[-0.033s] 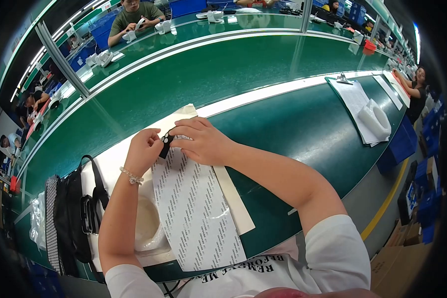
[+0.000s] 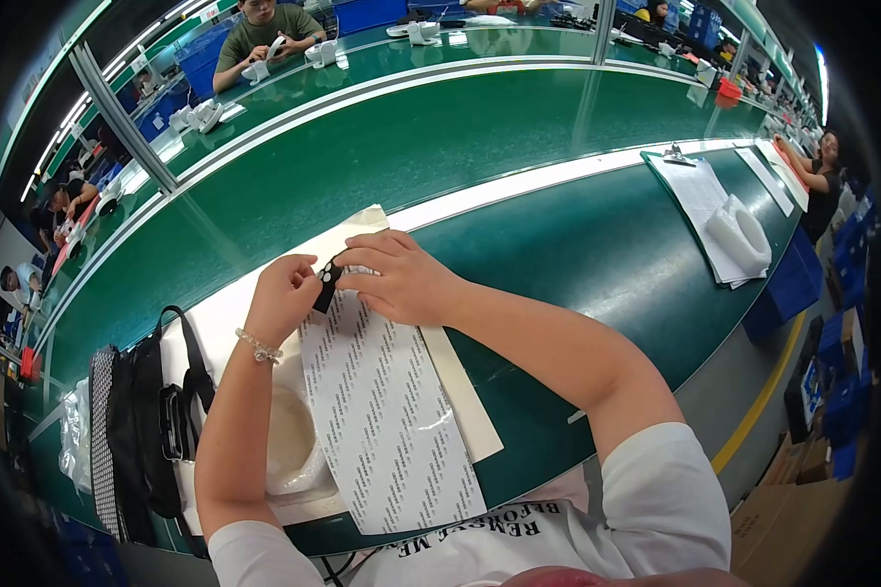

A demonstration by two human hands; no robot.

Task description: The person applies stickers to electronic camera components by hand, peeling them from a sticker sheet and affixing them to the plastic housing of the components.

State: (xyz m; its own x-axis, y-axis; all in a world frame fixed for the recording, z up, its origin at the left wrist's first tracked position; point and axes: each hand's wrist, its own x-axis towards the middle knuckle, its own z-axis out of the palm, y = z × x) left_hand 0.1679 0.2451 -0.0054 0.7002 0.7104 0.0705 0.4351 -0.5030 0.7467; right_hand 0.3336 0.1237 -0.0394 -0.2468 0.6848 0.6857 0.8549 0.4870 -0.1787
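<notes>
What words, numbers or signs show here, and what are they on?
I won't copy wording; it stands on:
White shirt: large black capitals, legible in part.
White sheet: repeated dark slanting print, too small to read.
Clipboard papers: too small.
Small white sign, upper left: red marks, too small.

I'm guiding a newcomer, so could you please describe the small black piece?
On the green workbench, find the printed sheet. At its far end, between left hand and right hand, is the small black piece, dark against white, with pale spots.
</notes>
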